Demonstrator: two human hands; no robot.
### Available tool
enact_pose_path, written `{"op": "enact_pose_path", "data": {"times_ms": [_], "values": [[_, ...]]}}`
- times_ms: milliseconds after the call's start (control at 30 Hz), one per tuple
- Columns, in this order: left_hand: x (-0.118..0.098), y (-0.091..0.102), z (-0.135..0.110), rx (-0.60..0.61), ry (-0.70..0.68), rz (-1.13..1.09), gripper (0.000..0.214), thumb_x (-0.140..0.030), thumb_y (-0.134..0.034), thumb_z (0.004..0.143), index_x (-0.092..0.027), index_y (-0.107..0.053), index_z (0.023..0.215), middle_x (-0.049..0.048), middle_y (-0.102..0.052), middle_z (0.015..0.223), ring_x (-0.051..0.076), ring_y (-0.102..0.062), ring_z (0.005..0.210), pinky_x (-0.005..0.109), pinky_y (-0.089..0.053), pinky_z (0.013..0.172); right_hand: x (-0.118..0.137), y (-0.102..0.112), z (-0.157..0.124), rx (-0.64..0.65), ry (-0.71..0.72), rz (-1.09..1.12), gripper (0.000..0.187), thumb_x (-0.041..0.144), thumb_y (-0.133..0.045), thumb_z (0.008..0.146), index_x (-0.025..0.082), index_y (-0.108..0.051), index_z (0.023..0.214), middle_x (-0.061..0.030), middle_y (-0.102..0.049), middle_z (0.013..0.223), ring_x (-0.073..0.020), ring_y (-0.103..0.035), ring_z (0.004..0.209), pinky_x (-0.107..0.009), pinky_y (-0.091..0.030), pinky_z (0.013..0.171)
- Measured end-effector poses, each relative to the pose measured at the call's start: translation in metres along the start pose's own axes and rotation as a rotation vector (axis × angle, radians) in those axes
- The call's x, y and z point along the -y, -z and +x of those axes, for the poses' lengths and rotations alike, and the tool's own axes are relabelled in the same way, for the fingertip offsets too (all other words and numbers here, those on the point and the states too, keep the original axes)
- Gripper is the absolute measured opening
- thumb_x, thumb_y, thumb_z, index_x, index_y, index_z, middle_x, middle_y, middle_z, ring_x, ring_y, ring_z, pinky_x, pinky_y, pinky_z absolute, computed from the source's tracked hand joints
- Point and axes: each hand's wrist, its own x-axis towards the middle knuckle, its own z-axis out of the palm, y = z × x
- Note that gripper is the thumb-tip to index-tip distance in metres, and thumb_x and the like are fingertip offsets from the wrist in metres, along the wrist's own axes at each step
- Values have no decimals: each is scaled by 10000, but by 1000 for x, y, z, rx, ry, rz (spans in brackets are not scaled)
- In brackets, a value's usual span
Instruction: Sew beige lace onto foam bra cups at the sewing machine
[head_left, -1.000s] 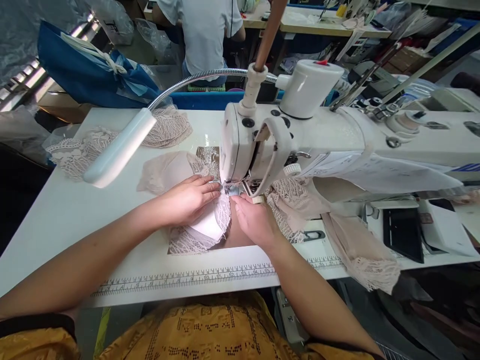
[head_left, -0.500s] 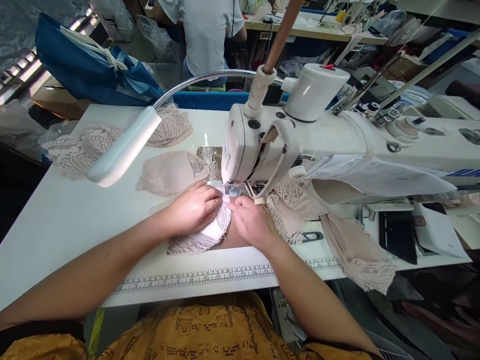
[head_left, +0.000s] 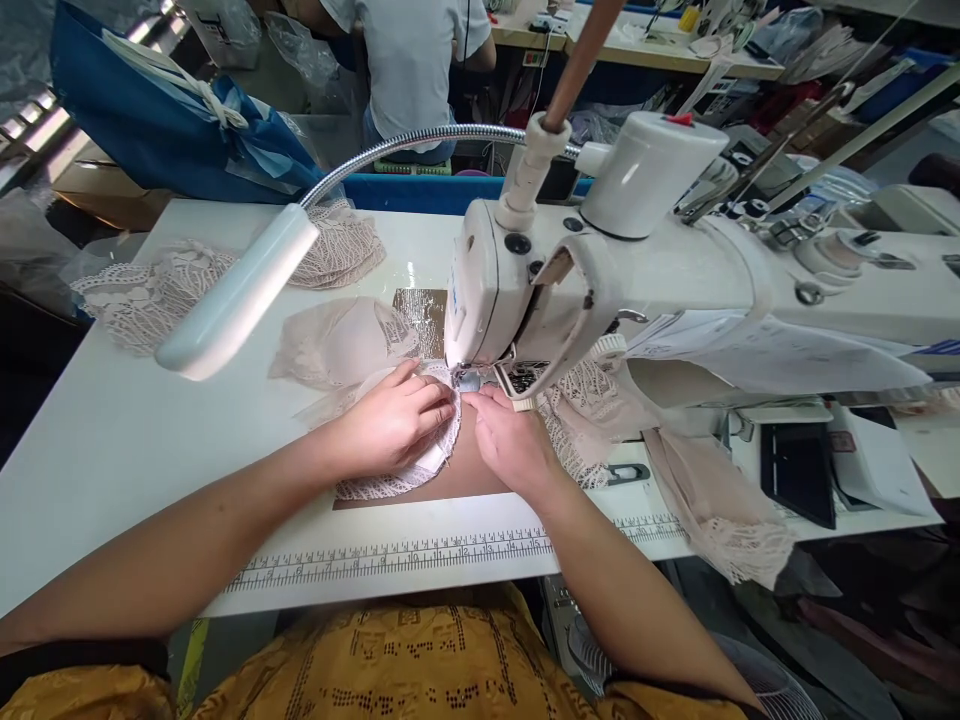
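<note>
Under the head of a white sewing machine [head_left: 487, 290] lies a pale lace fabric piece [head_left: 397, 484] with a white layer and a curved edge. My left hand [head_left: 394, 420] presses on it with fingers bent and drawn together, left of the presser foot, covering much of the piece. On the other side, my right hand [head_left: 514, 440] is closed, thumb and forefinger together at the fabric's edge close to the needle. What sits between those fingertips is too small to see clearly. A sheer beige cup-shaped piece [head_left: 337, 340] lies just beyond my left hand.
A lamp [head_left: 240, 290] on a bendable neck hangs over the table's left side. Lace pieces [head_left: 150, 290] lie behind it. More lace fabric [head_left: 577, 400] bunches right of the needle. A printed ruler [head_left: 412, 555] runs along the front edge. A person [head_left: 412, 70] sits beyond.
The lace piece has turned and shifted under the presser foot, its edge now more rounded. My left hand has moved slightly right with it. My right fingertips have moved slightly up, nearer the foot.
</note>
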Motion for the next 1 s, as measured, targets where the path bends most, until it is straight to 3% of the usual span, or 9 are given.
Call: {"op": "enact_pose_path", "data": {"times_ms": [200,400,633,800,1000], "values": [[-1,1,-1,-7,-26,-26,303,-256,-494,957,-142,-627,1204,144,-648,1119,265,-590,1032,534,-359,1035,3,3,-1,-36,14,27,382,73,-423,874,170,-695,1124,-96,-696,1063,-232,-634,916,-333,-502,773],[2,-1,-3,-31,-54,-21,287,-266,-484,959,-136,-642,1160,137,-657,1131,258,-586,1030,527,-335,1061,5,6,-2,30,69,26,336,92,-458,887,191,-712,1082,-65,-668,945,-184,-586,747,-301,-428,646],[4,0,-3,2,-67,-10,312,-285,-479,960,-156,-623,1204,145,-637,1155,258,-582,1020,515,-352,1022,4,2,-3,-4,53,21,344,124,-477,901,192,-689,1163,-81,-675,1038,-208,-611,863,-309,-446,708],[4,1,-3,-8,-73,-7,314,-281,-470,963,-162,-624,1209,140,-640,1161,263,-582,1047,540,-322,1049,5,2,-3,1,55,28,306,136,-492,901,203,-728,1083,-61,-673,941,-189,-592,772,-306,-442,679],[7,0,-5,-25,-64,-26,351,-281,-467,954,-144,-605,1245,140,-649,1203,266,-593,1062,550,-298,1083,4,2,-3,15,38,38,348,119,-475,904,164,-716,1149,-71,-672,939,-190,-585,783,-303,-453,696]]}}
